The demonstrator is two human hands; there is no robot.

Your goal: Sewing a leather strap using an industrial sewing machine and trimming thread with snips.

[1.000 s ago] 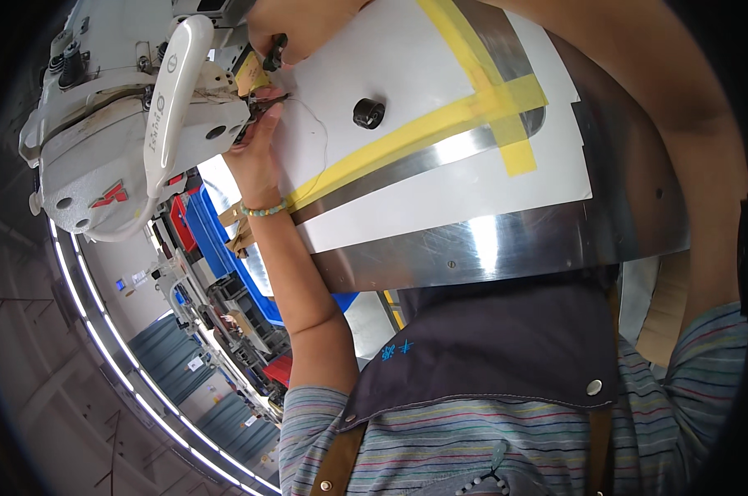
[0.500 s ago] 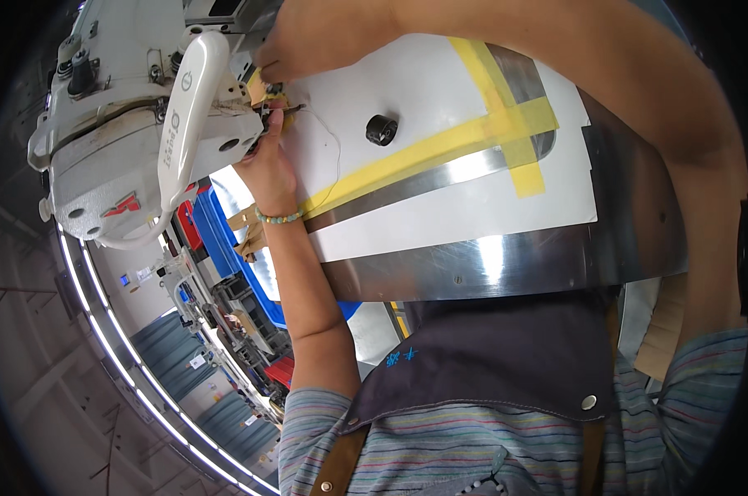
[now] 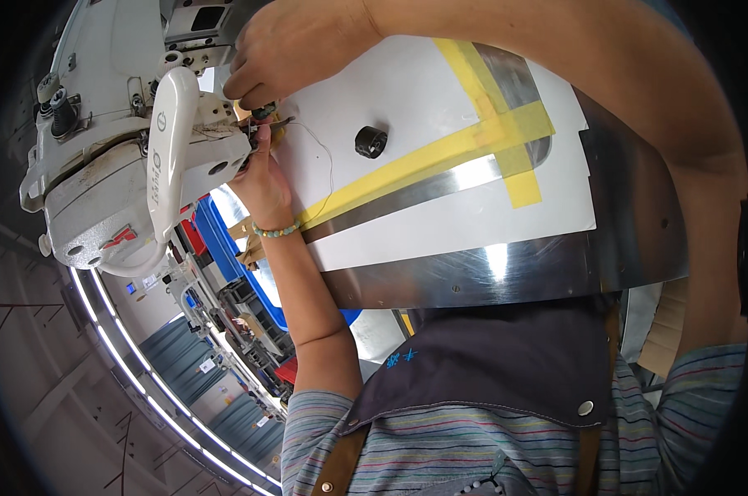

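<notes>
The right hand (image 3: 295, 54), fingers curled, is at a small dark part (image 3: 264, 111) beside the sewing machine (image 3: 101, 198); the left hand (image 3: 263, 187) is near. Whether either hand pinches something, one cannot tell.

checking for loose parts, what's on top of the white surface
A black cylindrical part, thin thread and yellow tape show on the white surface; whatever the right hand and forearm cover is hidden.
</notes>
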